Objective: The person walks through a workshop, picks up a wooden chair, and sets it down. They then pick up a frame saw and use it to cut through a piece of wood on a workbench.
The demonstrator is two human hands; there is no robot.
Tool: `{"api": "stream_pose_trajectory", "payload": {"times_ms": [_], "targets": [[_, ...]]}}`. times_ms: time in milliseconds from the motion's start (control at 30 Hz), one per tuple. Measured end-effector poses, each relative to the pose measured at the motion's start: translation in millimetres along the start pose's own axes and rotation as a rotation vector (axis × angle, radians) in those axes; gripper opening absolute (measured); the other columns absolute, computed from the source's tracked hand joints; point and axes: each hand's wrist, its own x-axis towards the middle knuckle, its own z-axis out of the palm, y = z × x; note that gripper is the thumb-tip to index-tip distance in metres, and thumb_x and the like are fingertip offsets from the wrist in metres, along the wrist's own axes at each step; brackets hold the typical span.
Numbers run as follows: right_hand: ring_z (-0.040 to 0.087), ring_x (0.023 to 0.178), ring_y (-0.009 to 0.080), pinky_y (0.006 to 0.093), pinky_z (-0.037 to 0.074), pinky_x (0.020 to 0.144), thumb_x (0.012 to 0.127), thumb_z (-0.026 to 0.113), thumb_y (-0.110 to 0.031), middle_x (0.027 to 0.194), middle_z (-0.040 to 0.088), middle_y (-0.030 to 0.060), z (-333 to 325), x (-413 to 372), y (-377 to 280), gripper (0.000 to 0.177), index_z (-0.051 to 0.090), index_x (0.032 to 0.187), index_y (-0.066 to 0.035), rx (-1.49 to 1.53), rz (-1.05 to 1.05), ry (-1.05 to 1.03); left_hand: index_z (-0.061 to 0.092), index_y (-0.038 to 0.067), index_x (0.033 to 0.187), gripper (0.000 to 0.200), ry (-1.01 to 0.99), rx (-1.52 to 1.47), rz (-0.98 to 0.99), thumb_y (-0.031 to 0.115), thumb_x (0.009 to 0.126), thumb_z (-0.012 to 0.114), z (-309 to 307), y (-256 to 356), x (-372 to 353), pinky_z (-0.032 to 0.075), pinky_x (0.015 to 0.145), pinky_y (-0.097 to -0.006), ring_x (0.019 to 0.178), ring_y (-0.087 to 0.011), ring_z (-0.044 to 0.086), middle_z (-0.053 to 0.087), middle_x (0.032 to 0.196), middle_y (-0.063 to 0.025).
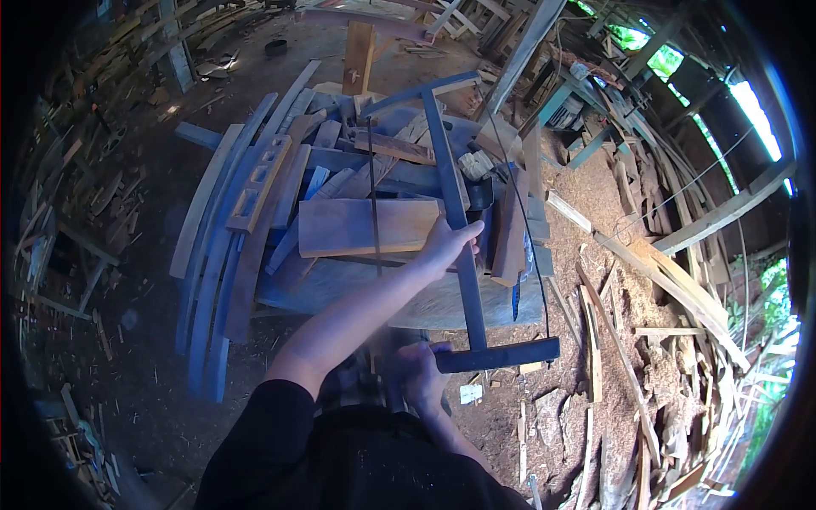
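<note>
A wooden frame saw (444,153) stretches away from my body, its thin dark blade running down across a flat wooden board (365,227) on the pile. My left hand (453,244) reaches over from the left, closed round the saw's middle bar beside the board's right end. Lower down, near my body, my right hand (418,370) is closed at the left end of the saw's near crosspiece. Its lower fingers are blurred and dark. A cord runs along the saw's right side.
Long planks (204,204) lie at the left of the pile, beside a wooden piece with rectangular recesses (257,183). A blue saw blade (516,293) hangs at the bench's right edge. Sawdust and scrap strips (592,340) cover the right floor. A post (358,55) stands behind.
</note>
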Motion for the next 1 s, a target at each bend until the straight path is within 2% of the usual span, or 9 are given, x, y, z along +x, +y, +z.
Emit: {"api": "stream_pose_trajectory", "payload": {"times_ms": [100,167,233,267,333,367,433,533,1000], "targets": [[0.059,0.072,0.0212,0.0384,0.051,0.076,0.092,0.053,-0.003,0.073,0.055,0.0121,0,-1,1,0.015,0.038,0.094,-0.006,-0.042,0.006,0.025,0.058,0.005,0.101,0.035,-0.003,0.237,0.211,0.039,0.093,0.062,-45,4,-8,0.052,0.069,-0.0272,0.078,-0.0121,0.062,0.06,0.08,-0.0051],[0.058,0.071,0.0209,0.0388,0.051,0.076,0.091,0.053,-0.002,0.072,0.054,0.0118,-1,-1,7,0.016,0.038,0.094,-0.006,-0.023,-0.013,0.035,0.06,0.004,0.102,0.03,0.184,0.414,0.594,0.033,0.097,0.055,-90,15,-11,0.049,0.067,-0.0246,0.079,-0.0138,0.063,0.063,0.082,-0.0044],[0.057,0.069,0.0206,0.0392,0.051,0.075,0.091,0.053,-0.001,0.072,0.053,0.0114,-1,-1,10,0.016,0.038,0.094,-0.006,-0.008,-0.025,0.042,0.062,0.007,0.104,0.023,0.522,0.676,0.811,0.028,0.096,0.055,-133,25,-14,0.047,0.075,-0.029,0.085,-0.0197,0.064,0.066,0.093,-0.0069],[0.057,0.068,0.0206,0.0398,0.051,0.074,0.091,0.054,-0.001,0.071,0.052,0.0109,0,0,8,0.016,0.039,0.094,-0.006,0.003,-0.041,0.02,0.062,0.007,0.104,0.023,0.519,0.683,0.803,0.028,0.096,0.055,-152,25,-17,0.047,0.075,-0.029,0.085,-0.0197,0.064,0.066,0.093,-0.0069],[0.054,0.066,0.0205,0.0412,0.05,0.074,0.091,0.053,0.0,0.07,0.049,0.0091,7,0,3,0.017,0.039,0.092,-0.008,0.024,-0.052,0.01,0.063,0.01,0.107,0.026,0.73,1.232,0.71,0.03,0.094,0.054,-179,22,-19,0.042,0.089,-0.0373,0.099,-0.0252,0.06,0.066,0.104,-0.01],[0.054,0.066,0.0205,0.0412,0.05,0.074,0.091,0.053,0.0,0.07,0.049,0.0091,10,0,2,0.017,0.039,0.092,-0.008,0.028,-0.049,0.012,0.063,0.01,0.107,0.026,0.729,1.237,0.709,0.03,0.094,0.054,-180,22,-20,0.042,0.089,-0.0373,0.099,-0.0252,0.06,0.066,0.104,-0.01],[0.057,0.065,0.0203,0.0413,0.052,0.072,0.091,0.053,0.002,0.07,0.052,0.0101,11,-1,2,0.015,0.041,0.089,-0.006,0.121,-0.035,0.044,0.065,0.012,0.111,0.031,0.731,1.606,0.706,0.034,0.094,0.051,-175,14,-22,0.03,0.1,-0.0437,0.112,-0.0272,0.053,0.065,0.11,-0.011],[0.056,0.065,0.0199,0.0415,0.051,0.072,0.091,0.053,0.002,0.07,0.05,0.0091,8,-2,5,0.014,0.042,0.09,-0.007,0.182,0.011,0.062,0.066,0.015,0.113,0.035,0.717,1.655,0.604,0.037,0.094,0.048,-169,13,-21,0.023,0.103,-0.0468,0.119,-0.0263,0.047,0.064,0.112,-0.0111],[0.055,0.066,0.0197,0.0403,0.051,0.071,0.091,0.053,0.003,0.072,0.05,0.0083,19,25,10,0.015,0.042,0.092,-0.007,0.153,-0.036,0.043,0.064,0.015,0.118,0.038,0.709,1.783,0.511,0.039,0.092,0.052,-164,14,-20,0.025,0.102,-0.0496,0.116,-0.0298,0.049,0.063,0.112,-0.0124]]}}
